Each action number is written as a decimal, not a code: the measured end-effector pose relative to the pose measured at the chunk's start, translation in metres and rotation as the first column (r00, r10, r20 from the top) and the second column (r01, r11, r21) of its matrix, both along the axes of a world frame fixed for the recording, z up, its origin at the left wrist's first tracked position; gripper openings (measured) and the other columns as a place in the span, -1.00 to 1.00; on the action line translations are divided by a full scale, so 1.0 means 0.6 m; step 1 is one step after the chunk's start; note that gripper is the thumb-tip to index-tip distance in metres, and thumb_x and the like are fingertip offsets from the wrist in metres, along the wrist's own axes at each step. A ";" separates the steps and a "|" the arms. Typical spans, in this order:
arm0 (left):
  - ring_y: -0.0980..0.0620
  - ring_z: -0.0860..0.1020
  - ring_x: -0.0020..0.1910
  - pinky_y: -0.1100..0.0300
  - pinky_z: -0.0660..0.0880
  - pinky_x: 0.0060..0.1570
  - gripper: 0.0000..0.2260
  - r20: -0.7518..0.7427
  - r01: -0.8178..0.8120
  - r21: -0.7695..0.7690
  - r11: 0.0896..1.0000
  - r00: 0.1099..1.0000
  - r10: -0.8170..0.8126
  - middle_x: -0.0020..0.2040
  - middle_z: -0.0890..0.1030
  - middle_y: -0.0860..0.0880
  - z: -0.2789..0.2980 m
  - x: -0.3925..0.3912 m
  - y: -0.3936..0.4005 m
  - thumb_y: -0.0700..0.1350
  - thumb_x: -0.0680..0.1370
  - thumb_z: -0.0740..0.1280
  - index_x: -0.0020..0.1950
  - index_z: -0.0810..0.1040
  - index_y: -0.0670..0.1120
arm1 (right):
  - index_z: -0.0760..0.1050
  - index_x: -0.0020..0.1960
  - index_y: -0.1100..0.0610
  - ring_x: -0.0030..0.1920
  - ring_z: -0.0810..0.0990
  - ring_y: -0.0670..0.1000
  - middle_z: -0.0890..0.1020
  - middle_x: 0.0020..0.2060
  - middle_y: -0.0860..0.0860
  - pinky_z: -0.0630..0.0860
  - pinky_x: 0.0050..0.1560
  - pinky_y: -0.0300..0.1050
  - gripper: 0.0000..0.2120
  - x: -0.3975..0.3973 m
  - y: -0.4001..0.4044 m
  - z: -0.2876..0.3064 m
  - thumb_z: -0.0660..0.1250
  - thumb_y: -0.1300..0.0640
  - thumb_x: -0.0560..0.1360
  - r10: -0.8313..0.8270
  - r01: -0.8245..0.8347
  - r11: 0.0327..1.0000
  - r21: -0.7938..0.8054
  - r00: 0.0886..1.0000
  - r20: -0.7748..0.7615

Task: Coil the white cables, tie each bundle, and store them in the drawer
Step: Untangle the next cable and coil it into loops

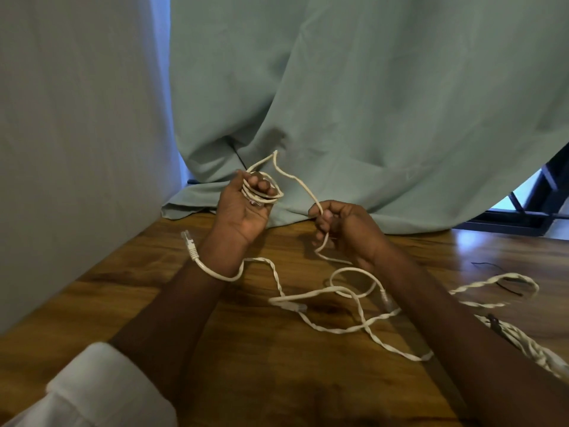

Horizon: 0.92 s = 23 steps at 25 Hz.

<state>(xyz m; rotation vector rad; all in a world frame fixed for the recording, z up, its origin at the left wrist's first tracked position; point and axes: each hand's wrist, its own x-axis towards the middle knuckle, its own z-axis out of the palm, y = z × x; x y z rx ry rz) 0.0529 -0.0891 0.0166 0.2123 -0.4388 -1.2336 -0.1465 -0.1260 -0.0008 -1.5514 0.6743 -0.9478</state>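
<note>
Above the table's [154,303] far edge, the left hand [243,211] gripped small cable coils [264,194] wound round its curled fingers. The right hand [341,226] pinched the same white cable [295,180] between thumb and fingertips. Slack lay mid-table; a tied bundle [523,343] ran beyond the right edge, partly cut off.
</note>
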 end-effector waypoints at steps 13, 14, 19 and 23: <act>-0.02 0.74 0.01 0.13 0.61 0.08 -0.59 0.110 -0.226 -0.120 0.967 0.965 0.239 0.04 0.75 -0.12 0.007 0.041 -0.011 -0.04 0.78 -0.10 0.34 0.42 -0.26 | 0.70 0.13 -0.11 -0.13 0.65 -0.11 0.74 -0.09 -0.11 0.55 -0.12 -0.14 -0.81 0.032 0.024 -0.017 0.31 -0.02 0.66 -0.458 -0.362 0.518 -0.775 0.648 -0.608; -0.01 0.75 0.01 0.13 0.62 0.06 -0.61 0.207 -0.290 -0.101 0.952 0.930 0.305 0.06 0.75 -0.12 0.007 0.038 -0.014 -0.05 0.78 -0.09 0.34 0.40 -0.25 | 0.70 0.11 -0.12 -0.19 0.63 -0.13 0.73 -0.15 -0.13 0.53 -0.17 -0.15 -0.79 0.040 0.034 -0.011 0.29 -0.08 0.66 -0.434 -0.398 0.475 -0.785 0.670 -0.602; -0.06 0.75 -0.14 0.02 0.63 -0.06 -0.75 0.823 -0.479 -0.262 0.838 0.343 0.453 -0.11 0.76 -0.11 -0.026 0.007 -0.016 -0.06 0.78 0.04 0.12 0.39 -0.19 | 0.69 0.05 -0.16 -0.06 0.67 -0.17 0.73 -0.08 -0.19 0.62 0.01 -0.03 -0.77 0.037 0.066 0.019 0.31 -0.22 0.61 -0.173 -0.326 0.657 -0.680 0.812 -0.557; -0.03 0.51 -0.50 0.16 0.44 -0.42 -0.65 0.935 -0.283 -0.244 0.928 0.186 0.303 -0.42 0.56 -0.11 -0.035 0.001 0.002 -0.06 0.76 0.12 0.02 0.54 -0.29 | 0.73 -0.06 0.12 -0.15 0.67 -0.24 0.72 -0.24 -0.20 0.52 -0.04 -0.30 -0.82 0.007 0.049 0.046 0.37 0.18 0.65 -0.172 0.057 0.732 -0.679 0.980 -0.103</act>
